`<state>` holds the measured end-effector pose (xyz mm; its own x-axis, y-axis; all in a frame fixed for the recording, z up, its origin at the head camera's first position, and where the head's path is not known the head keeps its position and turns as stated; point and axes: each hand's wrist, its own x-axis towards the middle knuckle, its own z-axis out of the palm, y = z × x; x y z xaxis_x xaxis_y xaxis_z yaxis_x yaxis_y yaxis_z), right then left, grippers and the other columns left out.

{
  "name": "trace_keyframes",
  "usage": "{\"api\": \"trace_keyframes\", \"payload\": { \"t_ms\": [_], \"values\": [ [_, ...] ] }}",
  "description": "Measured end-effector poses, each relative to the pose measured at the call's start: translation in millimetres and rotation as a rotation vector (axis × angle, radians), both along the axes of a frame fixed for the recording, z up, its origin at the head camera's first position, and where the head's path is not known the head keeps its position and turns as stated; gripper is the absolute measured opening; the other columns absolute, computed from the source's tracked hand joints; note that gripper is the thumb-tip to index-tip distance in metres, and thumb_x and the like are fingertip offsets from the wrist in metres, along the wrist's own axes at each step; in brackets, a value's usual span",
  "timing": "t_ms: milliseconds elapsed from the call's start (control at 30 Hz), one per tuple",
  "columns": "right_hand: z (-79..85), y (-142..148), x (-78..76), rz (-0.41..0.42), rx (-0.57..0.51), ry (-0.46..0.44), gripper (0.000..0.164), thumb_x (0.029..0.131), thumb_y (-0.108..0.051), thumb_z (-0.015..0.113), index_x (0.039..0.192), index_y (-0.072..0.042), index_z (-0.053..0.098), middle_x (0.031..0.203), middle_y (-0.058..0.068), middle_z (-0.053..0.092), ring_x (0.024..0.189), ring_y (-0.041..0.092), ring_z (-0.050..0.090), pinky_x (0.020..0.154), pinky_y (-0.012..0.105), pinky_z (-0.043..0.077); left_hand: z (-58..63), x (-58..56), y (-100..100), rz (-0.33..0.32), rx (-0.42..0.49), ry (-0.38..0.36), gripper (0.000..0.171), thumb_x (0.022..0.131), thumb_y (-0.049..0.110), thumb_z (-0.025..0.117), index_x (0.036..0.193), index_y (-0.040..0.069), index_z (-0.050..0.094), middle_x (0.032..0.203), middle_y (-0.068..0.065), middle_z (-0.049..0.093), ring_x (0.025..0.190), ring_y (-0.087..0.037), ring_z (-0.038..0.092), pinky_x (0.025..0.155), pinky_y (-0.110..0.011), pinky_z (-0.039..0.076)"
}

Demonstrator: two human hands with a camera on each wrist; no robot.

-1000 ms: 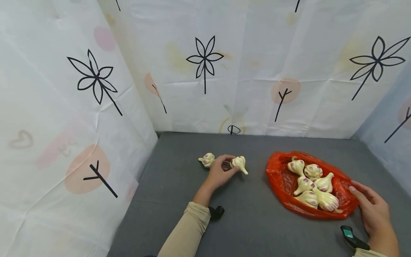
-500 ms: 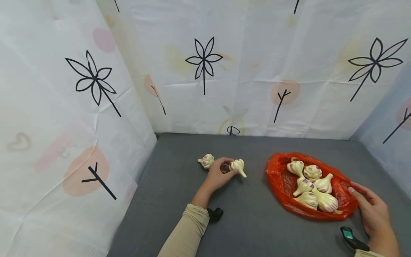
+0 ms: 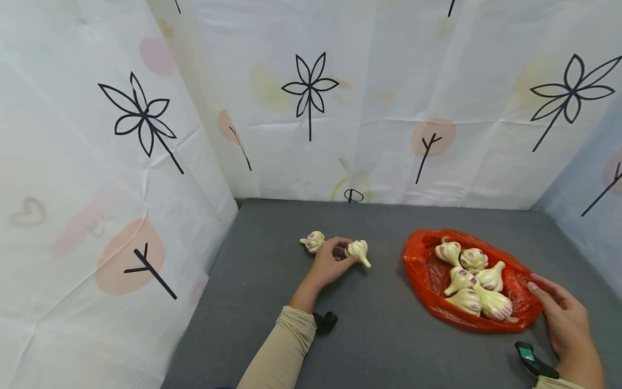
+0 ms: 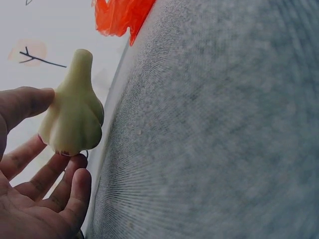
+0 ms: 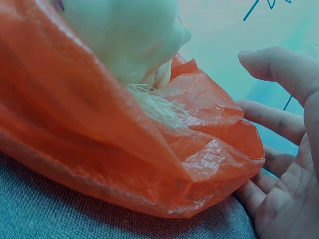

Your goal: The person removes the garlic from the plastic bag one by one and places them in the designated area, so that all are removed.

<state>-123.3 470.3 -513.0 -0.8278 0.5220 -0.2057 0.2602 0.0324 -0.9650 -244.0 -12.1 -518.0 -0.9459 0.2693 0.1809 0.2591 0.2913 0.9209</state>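
My left hand (image 3: 332,263) holds a garlic bulb (image 3: 357,250) between thumb and fingertips. In the left wrist view the held bulb (image 4: 75,112) has its stem pointing up, with the thumb on one side and fingertips at its base. A second garlic bulb (image 3: 313,242) lies on the table just behind that hand, to its left. On the right, a red plastic bag (image 3: 420,270) lies spread with several garlic bulbs inside. My right hand (image 3: 566,319) touches the bag's right edge, its fingers extended along the outside and the thumb apart from the plastic (image 5: 224,149).
The grey table (image 3: 379,335) runs back to a white patterned cloth (image 3: 369,151) hung behind it and along both sides. Black wrist devices show on the left wrist (image 3: 325,322) and right wrist (image 3: 534,361).
My left hand has shifted slightly left with the garlic bulb, toward the bulb on the table. The right hand and the red bag have stayed in place.
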Motion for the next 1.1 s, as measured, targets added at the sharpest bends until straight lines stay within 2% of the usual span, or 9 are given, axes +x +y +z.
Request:
{"api": "trace_keyframes", "payload": {
  "t_ms": [233,367,700,933,1100],
  "values": [
    [0.7,-0.2,-0.4,0.004,-0.003,-0.016,0.038,0.102,-0.035,0.074,0.136,-0.046,0.064,0.107,-0.038,0.052,0.117,-0.012,0.043,0.075,-0.001,0.038,-1.8,-0.6,0.1,0.018,-0.036,-0.003,0.039,0.096,0.021,0.081,0.131,0.008,0.07,0.126,-0.013,0.069,0.104,-0.022,0.069,0.089,-0.032,0.059],
    [0.9,1.3,-0.8,0.009,0.009,-0.032,0.037,0.102,-0.037,0.074,0.135,-0.047,0.063,0.107,-0.037,0.051,0.111,-0.014,0.043,0.072,-0.001,0.038,-1.6,-0.4,0.0,0.027,-0.039,-0.006,0.039,0.096,0.02,0.081,0.131,0.008,0.07,0.126,-0.013,0.069,0.105,-0.023,0.069,0.09,-0.034,0.059],
    [-4.5,6.7,-2.3,0.011,0.019,-0.047,0.043,0.1,-0.041,0.075,0.141,-0.046,0.062,0.11,-0.037,0.048,0.126,-0.009,0.041,0.071,-0.001,0.038,1.4,0.6,1.2,0.051,-0.062,0.016,0.038,0.096,0.019,0.08,0.131,0.007,0.069,0.126,-0.014,0.068,0.106,-0.026,0.07,0.09,-0.037,0.06],
    [-6.0,6.2,-2.1,0.005,0.024,-0.057,0.046,0.1,-0.042,0.074,0.143,-0.047,0.06,0.111,-0.038,0.048,0.134,-0.008,0.039,0.089,-0.003,0.038,1.2,0.2,1.9,0.06,-0.089,0.032,0.037,0.098,0.021,0.079,0.131,0.008,0.07,0.126,-0.013,0.068,0.109,-0.028,0.069,0.09,-0.04,0.06],
    [-4.1,3.4,-0.5,0.001,0.007,-0.05,0.041,0.1,-0.041,0.074,0.139,-0.047,0.062,0.111,-0.037,0.049,0.129,-0.009,0.04,0.088,-0.003,0.039,3.1,1.1,1.6,0.06,-0.107,0.056,0.037,0.097,0.02,0.079,0.131,0.007,0.07,0.125,-0.013,0.069,0.108,-0.028,0.07,0.09,-0.038,0.06]
  ]
}}
